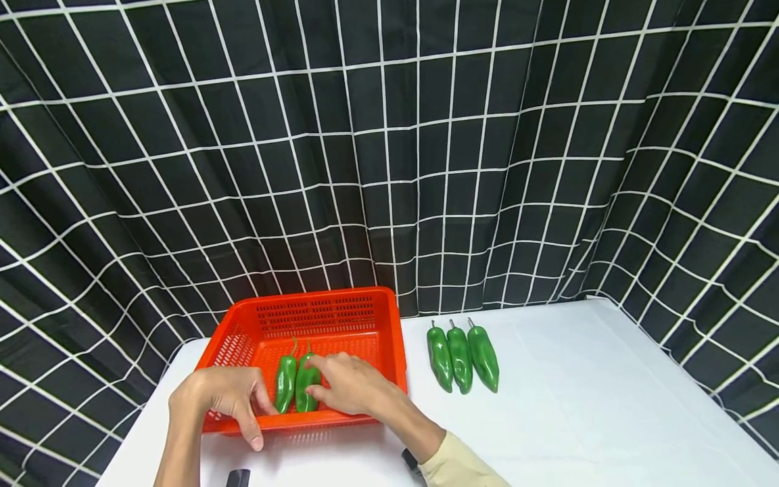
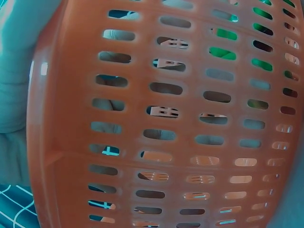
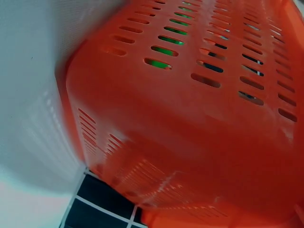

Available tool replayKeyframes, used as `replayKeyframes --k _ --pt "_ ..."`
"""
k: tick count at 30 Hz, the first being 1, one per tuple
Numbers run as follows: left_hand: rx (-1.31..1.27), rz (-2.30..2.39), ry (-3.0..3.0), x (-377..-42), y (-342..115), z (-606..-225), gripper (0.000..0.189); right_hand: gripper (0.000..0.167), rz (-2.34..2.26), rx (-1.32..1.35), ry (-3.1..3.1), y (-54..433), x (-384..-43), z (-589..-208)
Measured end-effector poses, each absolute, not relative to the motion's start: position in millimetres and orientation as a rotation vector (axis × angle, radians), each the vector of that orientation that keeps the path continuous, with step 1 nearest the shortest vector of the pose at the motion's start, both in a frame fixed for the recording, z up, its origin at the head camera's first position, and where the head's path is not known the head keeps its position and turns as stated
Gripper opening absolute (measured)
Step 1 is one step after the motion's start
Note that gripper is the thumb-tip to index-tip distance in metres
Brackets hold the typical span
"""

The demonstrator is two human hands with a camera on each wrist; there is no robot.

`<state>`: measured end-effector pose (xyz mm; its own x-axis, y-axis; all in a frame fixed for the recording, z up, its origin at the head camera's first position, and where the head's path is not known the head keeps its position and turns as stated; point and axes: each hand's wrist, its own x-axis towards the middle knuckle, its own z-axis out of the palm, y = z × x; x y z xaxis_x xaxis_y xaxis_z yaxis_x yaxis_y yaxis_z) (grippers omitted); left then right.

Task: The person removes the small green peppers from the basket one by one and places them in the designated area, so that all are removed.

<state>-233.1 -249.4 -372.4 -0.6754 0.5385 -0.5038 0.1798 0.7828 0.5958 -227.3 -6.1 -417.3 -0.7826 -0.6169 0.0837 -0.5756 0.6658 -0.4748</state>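
Lying by the near edge of the red basket (image 1: 316, 295), one green pepper (image 1: 302, 389) sits under the right hand (image 1: 349, 384), thumb and forefinger parted over it; cannot tell if they pinch. Second pepper (image 1: 285, 384) just left. Right forearm slants across the basket's near-right corner. Left hand (image 1: 222, 392) arches over the near-left rim, thumb outside, fingers inside; grip unclear. Three more peppers (image 1: 460, 362) lie beyond the right edge.
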Motion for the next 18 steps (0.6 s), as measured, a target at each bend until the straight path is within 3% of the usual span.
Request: replayKeyframes --k 9,18 --pt "0.518 0.663 2.282 -232.2 -249.3 -372.3 0.034 0.048 -0.511 -0.88 2.504 -5.6 -234.6 -416.6" --pt "0.518 0.649 2.297 -230.2 -248.1 -372.6 0.033 0.044 -0.477 -0.852 2.476 -4.1 -234.8 -416.4"
